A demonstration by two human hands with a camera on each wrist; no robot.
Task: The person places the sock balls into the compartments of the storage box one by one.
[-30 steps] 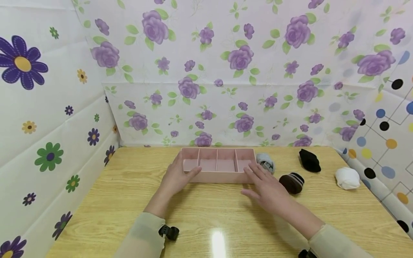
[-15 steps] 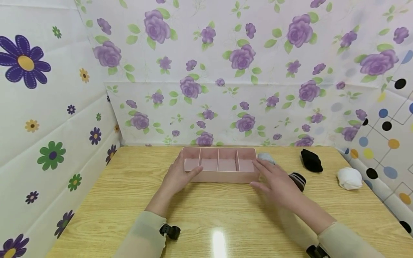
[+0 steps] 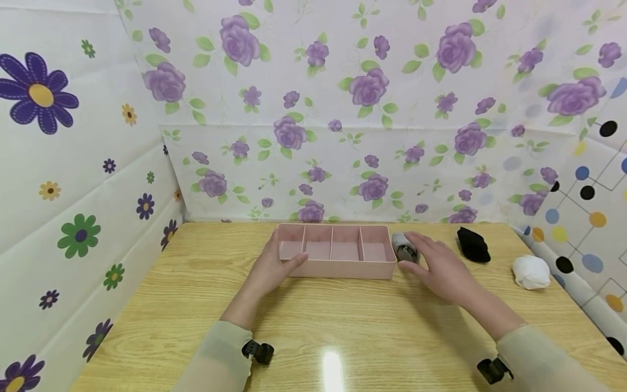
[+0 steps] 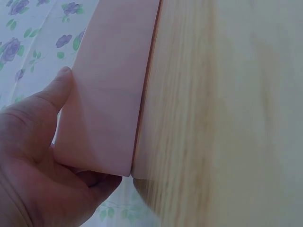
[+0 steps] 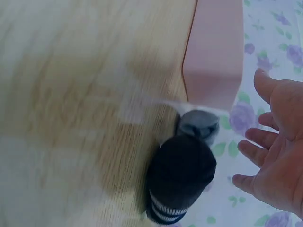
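Observation:
A pink box [image 3: 343,269] with a row of open compartments sits near the back of the table. My left hand [image 3: 268,268] holds its left end, thumb over the front rim and fingers round the end wall. Beside the box's right end lies a grey rolled sock [image 3: 403,245]. My right hand [image 3: 443,272] is just right of that sock in the head view, fingers spread and palm holding nothing. In the right wrist view, a dark rolled sock [image 5: 180,165] with pale stripes lies close to the grey one; the hand hides it in the head view.
Farther right on the wooden table [image 3: 294,326] lie a black rolled sock [image 3: 472,245] and a white rolled sock [image 3: 531,271]. A flower-print sheet [image 3: 333,163] hangs along the back edge, with patterned sheets on both sides.
My right hand has moved right, from the box's right end to over the dark striped sock, now hiding it and uncovering the grey one. The left hand stays on the box.

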